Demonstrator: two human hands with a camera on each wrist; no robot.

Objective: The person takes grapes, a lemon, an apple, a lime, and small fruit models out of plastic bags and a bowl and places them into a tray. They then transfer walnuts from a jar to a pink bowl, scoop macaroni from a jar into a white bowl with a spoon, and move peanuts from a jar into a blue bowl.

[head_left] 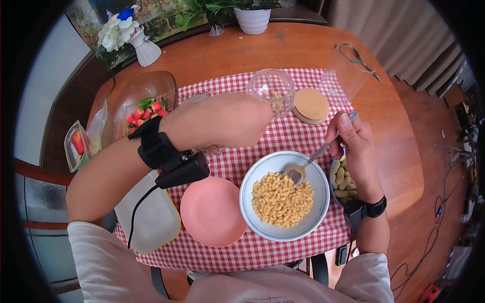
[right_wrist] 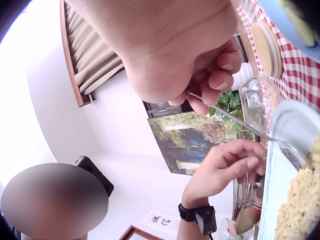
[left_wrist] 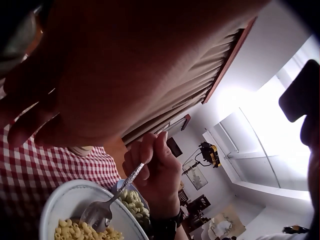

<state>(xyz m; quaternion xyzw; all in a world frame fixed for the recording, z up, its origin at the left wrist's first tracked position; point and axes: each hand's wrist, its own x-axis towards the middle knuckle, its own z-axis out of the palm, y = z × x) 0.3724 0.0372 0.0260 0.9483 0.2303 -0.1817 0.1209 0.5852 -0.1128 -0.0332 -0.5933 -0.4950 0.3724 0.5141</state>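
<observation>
My right hand (head_left: 353,136) holds a metal spoon (head_left: 321,149) by its patterned handle. The spoon's scoop rests among the macaroni (head_left: 281,199) in a white bowl (head_left: 246,202) with a blue-grey rim. Palm down, my left hand (head_left: 242,118) reaches across, beyond the bowl. From the right wrist, the left hand (right_wrist: 227,167) shows loosely bent fingers with nothing between them. Just past it stands a clear jar (head_left: 271,83) with some macaroni inside, partly covered by the hand in the head view. A round wooden lid (head_left: 310,104) lies right of the jar.
A pink plate (head_left: 212,212) and a grey tray (head_left: 151,217) lie left of the bowl. Peanuts (head_left: 342,179) fill a dish under my right hand. A clear container (head_left: 348,76) stands back right; a brown glass bowl (head_left: 161,83) with red-and-green pieces (head_left: 146,111) stands back left.
</observation>
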